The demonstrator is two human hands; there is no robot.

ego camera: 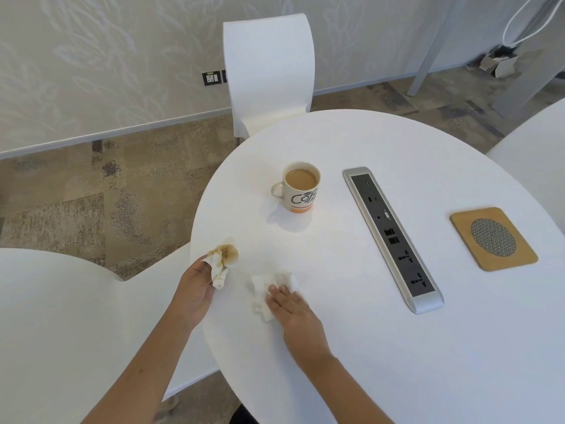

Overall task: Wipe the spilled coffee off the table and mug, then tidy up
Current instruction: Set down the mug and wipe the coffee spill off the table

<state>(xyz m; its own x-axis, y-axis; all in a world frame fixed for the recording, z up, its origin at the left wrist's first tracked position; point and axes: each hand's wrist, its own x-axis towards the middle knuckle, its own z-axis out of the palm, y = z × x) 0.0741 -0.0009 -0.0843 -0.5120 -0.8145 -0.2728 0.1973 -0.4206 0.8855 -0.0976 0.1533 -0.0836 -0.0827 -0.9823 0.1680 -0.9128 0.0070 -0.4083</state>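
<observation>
Left grip: left hand (195, 286) clenched round a crumpled, coffee-stained tissue (223, 261), held just over the near left edge of the worktop (351, 347).
Right grip: right hand (290, 307) released, flat, fingers straight, pressing a cleaner white tissue (269, 290) down on the worktop just right of the stained one.
Step in hand: wiping the worktop, seemingly the last pass; no brown pool showed on the white surface around the tissue.
Coffee mug: coffee mug (301, 188) stood upright beyond the hands, well apart from both, still holding milky coffee; whether drips ran down its side could not be told.
Farther right: socket strip (393, 240) sunk in the worktop, then a wooden coaster (492, 240) near the right edge.
Next move: likely a sweep with the flat tissue, then a wipe round the mug's wall and base with the mug kept level, then binning both tissues.
</observation>
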